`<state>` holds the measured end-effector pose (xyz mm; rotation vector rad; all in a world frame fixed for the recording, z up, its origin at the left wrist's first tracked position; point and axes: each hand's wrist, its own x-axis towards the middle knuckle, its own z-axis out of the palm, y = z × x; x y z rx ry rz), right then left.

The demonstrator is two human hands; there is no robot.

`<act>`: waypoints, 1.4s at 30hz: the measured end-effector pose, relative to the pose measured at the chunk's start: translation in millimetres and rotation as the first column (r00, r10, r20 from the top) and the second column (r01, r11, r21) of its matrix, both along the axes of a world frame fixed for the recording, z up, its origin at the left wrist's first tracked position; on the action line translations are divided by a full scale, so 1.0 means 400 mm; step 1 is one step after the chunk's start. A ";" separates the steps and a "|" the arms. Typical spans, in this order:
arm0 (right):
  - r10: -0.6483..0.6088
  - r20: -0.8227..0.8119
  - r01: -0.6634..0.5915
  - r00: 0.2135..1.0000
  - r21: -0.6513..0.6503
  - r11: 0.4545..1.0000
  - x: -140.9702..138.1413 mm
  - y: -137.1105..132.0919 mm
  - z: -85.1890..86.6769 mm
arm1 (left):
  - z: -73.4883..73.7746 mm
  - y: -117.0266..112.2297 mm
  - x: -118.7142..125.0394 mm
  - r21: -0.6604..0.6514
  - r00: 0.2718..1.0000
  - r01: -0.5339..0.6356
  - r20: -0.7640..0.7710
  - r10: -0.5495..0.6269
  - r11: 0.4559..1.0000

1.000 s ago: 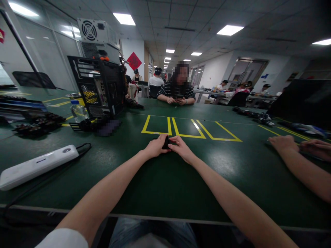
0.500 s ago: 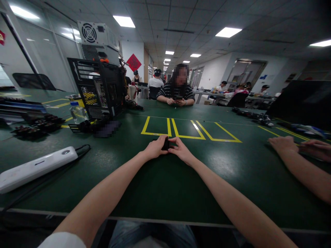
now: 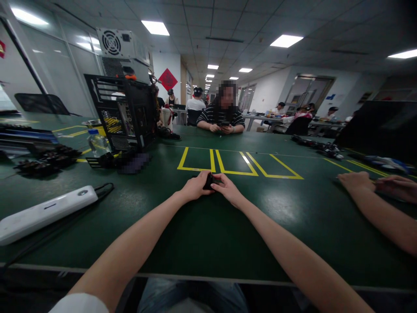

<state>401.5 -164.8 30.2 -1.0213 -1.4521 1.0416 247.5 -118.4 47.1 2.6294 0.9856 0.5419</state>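
A small black object is held between my two hands, low over the green table. Its kind is hard to make out, since fingers cover much of it. My left hand is closed around its left side. From the right, my right hand pinches it with thumb and fingertips. Just beyond both hands lie yellow tape outlines on the tabletop.
At left stand a black computer case with a power supply on top, a water bottle and a white power strip. A co-worker's hands rest at right. Opposite sits a person holding a phone.
Both hands stay in place around the black object. The right thumb and fingertips have shifted very slightly against it.
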 end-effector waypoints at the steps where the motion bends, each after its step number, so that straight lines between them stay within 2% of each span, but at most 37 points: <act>1: 0.011 -0.011 -0.011 1.000 0.018 1.000 0.000 -0.002 0.000 | 0.001 -0.001 -0.001 0.001 1.000 0.005 0.005 -0.005 1.000; 4: -0.001 0.022 0.000 1.000 0.044 0.999 0.001 -0.006 0.000 | -0.002 0.001 -0.003 0.008 1.000 0.017 0.021 -0.018 1.000; 9: -0.093 0.039 0.093 0.995 0.004 0.996 0.000 -0.004 0.000 | -0.014 0.012 0.000 0.049 0.998 0.039 0.050 -0.042 0.998; 19: -0.021 0.045 0.022 0.999 -0.013 1.000 0.004 0.006 0.002 | -0.017 0.018 0.001 0.054 0.999 0.037 0.027 -0.038 0.998; 25: 0.045 0.031 -0.047 0.998 0.060 0.997 0.004 -0.004 0.001 | -0.010 0.013 0.002 0.028 1.000 0.006 0.007 -0.006 1.000; 35: -0.112 0.084 0.108 0.990 0.043 0.993 0.001 0.012 -0.009 | -0.017 0.020 0.002 0.033 0.998 0.035 0.044 -0.036 0.999; 42: 0.016 0.094 -0.022 0.995 0.057 0.998 0.003 -0.004 0.001 | -0.024 0.029 -0.002 0.046 0.995 0.071 0.069 -0.074 0.996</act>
